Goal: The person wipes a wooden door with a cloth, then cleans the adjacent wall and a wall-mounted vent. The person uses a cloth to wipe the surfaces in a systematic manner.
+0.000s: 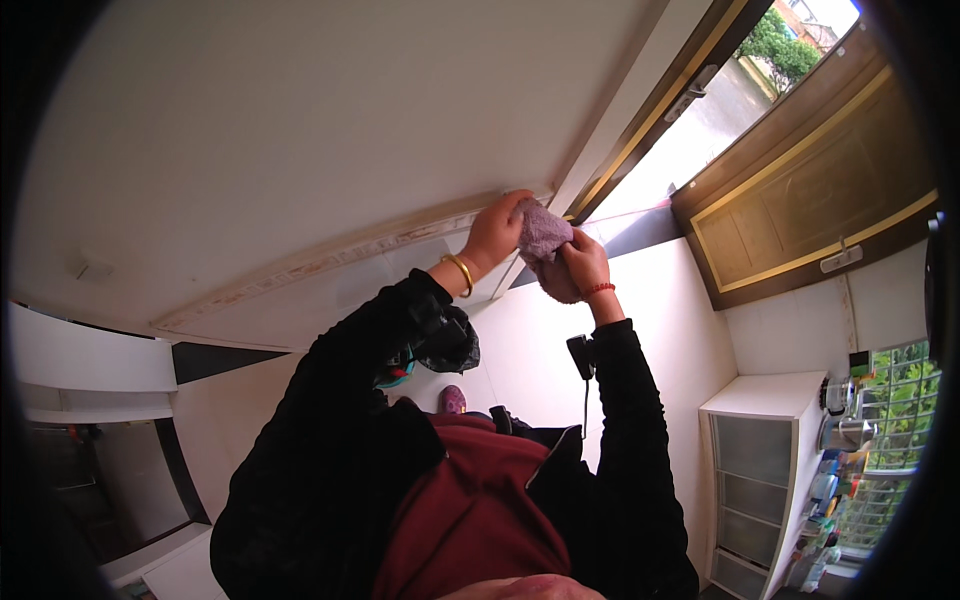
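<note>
Both of my hands grip a bunched-up pinkish-purple cleaning cloth in front of me, near the skirting and the corner of the door frame. My left hand, with a gold bangle at the wrist, is closed on the cloth's left side. On its lower right, my right hand pinches the cloth between thumb and fingers; a red bead bracelet circles that wrist. A lower flap of the cloth hangs down beside the right hand. Some of the left fingers are hidden behind the cloth.
A brown door stands open at the right, with daylight beyond. A white wall with decorated skirting runs along the left. Below my left forearm are a black plastic bag and something teal. A white cabinet stands at the lower right.
</note>
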The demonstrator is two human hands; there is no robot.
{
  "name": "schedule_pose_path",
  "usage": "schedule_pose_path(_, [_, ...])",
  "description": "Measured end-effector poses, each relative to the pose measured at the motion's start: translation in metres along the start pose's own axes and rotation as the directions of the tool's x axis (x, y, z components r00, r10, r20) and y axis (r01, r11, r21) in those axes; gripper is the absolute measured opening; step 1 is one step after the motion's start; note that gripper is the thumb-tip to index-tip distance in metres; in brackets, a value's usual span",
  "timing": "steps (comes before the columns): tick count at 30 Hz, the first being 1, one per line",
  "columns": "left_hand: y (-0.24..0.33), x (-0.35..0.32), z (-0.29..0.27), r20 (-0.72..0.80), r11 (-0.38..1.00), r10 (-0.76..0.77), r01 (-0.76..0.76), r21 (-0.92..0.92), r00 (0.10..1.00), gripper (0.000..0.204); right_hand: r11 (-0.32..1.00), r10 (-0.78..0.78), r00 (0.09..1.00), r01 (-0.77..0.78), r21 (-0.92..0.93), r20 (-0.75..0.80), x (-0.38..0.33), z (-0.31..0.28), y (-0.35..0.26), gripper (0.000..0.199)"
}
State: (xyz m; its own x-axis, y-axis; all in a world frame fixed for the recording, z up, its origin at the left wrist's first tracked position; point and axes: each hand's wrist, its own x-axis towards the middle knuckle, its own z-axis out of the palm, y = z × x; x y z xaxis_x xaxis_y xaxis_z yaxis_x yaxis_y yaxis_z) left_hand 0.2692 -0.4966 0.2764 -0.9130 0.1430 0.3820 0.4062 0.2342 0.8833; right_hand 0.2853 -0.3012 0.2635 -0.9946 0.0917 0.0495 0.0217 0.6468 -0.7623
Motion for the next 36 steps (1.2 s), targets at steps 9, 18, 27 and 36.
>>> schedule_pose_path(9, [-0.010, 0.016, 0.051, 0.020, 0.945, 0.064, -0.067, 0.321, 0.998, 0.077, 0.999, -0.001, 0.999, 0.003, 0.043, -0.039, 0.017, -0.007, 0.006, 0.031])
schedule_pose_path(18, [-0.016, 0.006, 0.049, 0.222, 0.898, -0.256, 0.146, 0.416, 0.941, 0.072, 0.989, 0.022, 0.978, -0.052, 0.139, 0.205, 0.001, -0.009, 0.028, 0.035])
schedule_pose_path(27, [-0.023, 0.000, 0.053, 0.027, 0.899, 0.228, -0.221, 0.377, 0.973, 0.076, 0.983, 0.001, 0.993, -0.023, 0.184, 0.120, 0.001, -0.018, 0.027, 0.032])
schedule_pose_path(36, [-0.017, 0.026, 0.048, 0.083, 0.813, 0.236, -0.244, 0.529, 0.968, 0.070, 0.934, 0.088, 0.975, -0.152, 0.323, 0.205, 0.023, 0.002, 0.027, 0.037])
